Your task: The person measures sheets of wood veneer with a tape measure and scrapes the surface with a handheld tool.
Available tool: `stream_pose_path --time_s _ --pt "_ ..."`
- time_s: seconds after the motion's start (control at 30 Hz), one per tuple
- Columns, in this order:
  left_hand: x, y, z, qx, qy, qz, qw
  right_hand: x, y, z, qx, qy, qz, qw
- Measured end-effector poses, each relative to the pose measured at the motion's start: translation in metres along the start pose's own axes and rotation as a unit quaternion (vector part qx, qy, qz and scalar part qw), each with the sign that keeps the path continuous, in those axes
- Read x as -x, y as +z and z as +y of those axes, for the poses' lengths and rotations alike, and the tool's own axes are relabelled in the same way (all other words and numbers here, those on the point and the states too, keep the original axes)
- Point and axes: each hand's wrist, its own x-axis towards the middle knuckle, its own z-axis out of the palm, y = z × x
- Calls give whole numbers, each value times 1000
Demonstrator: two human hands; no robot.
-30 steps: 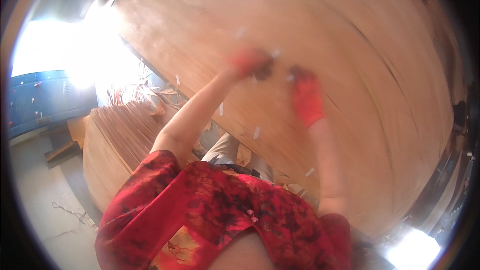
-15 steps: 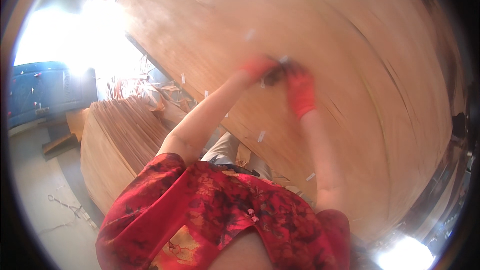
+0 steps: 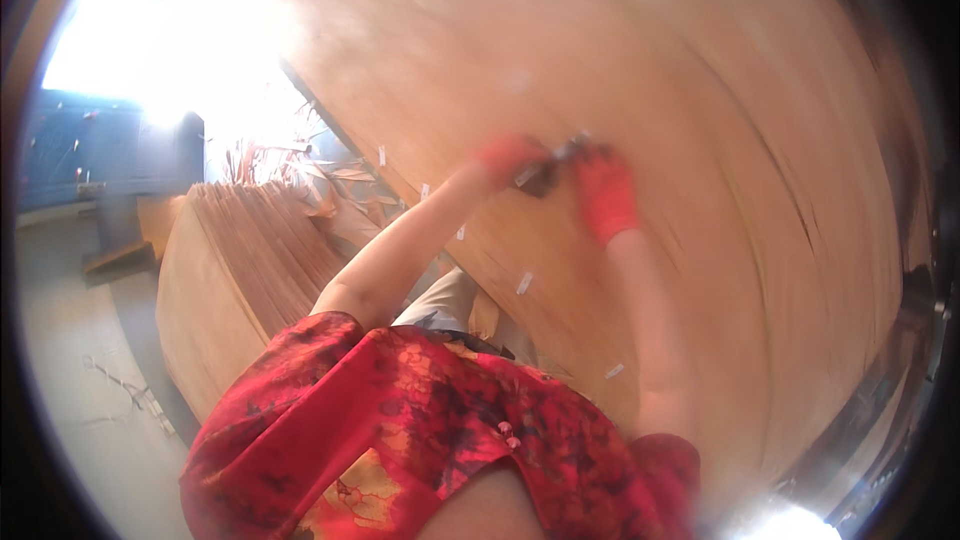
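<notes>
One red patterned garment (image 3: 430, 420), worn by the person, nearest; beyond it, one pale trouser leg (image 3: 440, 298) at the sheet's edge. One broad wood sheet (image 3: 700, 260), tan, spread before the body, presumably laid so that both arms could reach across it. Several short pale strips (image 3: 524, 283), spaced apart along its near side, probably put there to bind the wood. One right hand (image 3: 605, 192) and one left hand (image 3: 515, 160), both red-gloved with dark fingertips, met over the sheet at a small pale piece (image 3: 572, 148), perhaps brought together to steady it; blur hid whether either gripped, so neither grasp could be told. Farther right, one dark split (image 3: 775, 155) in the sheet. Farther left, one stack of thin wood sheets (image 3: 240, 260); behind, one blue panel (image 3: 90, 155).
</notes>
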Motion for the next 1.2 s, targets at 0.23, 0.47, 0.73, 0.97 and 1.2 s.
stream_pose_path --time_s 0.23,0.47,0.73,0.97,1.2 --pt "-9 -44 44 -693 93 61 713 -11 -21 -19 -6 4 -15 1000" --pt "14 -255 99 -453 243 76 854 -11 -26 -15 29 8 -39 999" --pt "-42 -276 175 -120 54 -12 991 -90 -76 -85 -89 132 -26 987" --pt "-56 -246 186 -106 8 -66 992 -175 -60 -88 -91 163 125 975" --pt "-65 -191 180 -84 -5 -73 994 -178 -32 0 -167 244 69 953"
